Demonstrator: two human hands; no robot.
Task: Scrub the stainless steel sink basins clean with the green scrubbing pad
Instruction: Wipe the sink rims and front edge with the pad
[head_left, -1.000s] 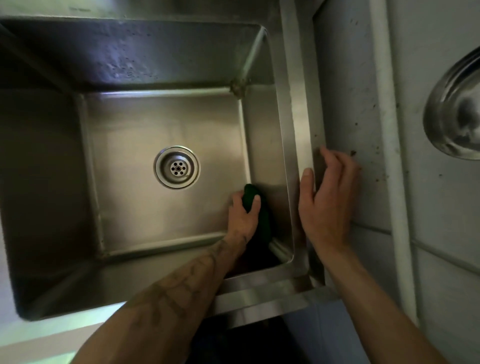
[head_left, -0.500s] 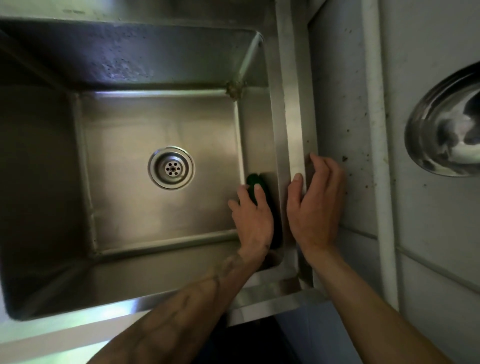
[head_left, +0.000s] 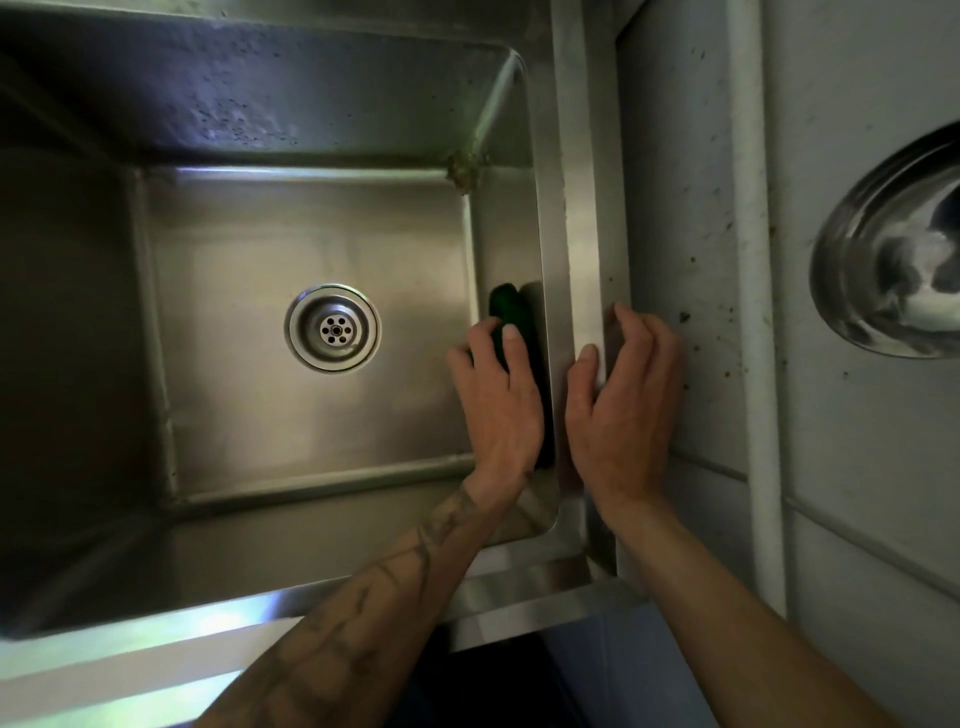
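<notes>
Sink (head_left: 311, 104): single steel basin seen from above, drain (head_left: 332, 328) mid-floor. Water spots on the far wall.

Pad (head_left: 506, 306): dark green, flat against the right inner wall of the basin, just above the floor seam and nearer the near corner than the far one. Its far end sticks out past the fingertips.

Left hand (head_left: 498, 400): inside the basin, tattooed forearm coming in over the near edge. It lies over the pad with fingers wrapped on it, pinning it to the right wall. Most of the pad is hidden behind the hand.

Right hand (head_left: 623, 405): outside the basin, on the right rim (head_left: 582, 208). Thumb lies on the flat top of the rim, the other fingers hook over its outer edge into the gap by the wall (head_left: 675, 208). It grasps the rim.

Gunk (head_left: 465, 169) sits in the far right corner of the basin floor. The wall is speckled with dark spots. A white pipe (head_left: 750, 260) runs along the wall, right of the hand. A shiny metal bowl (head_left: 893, 249) is at the right edge of view, partly cut off.
</notes>
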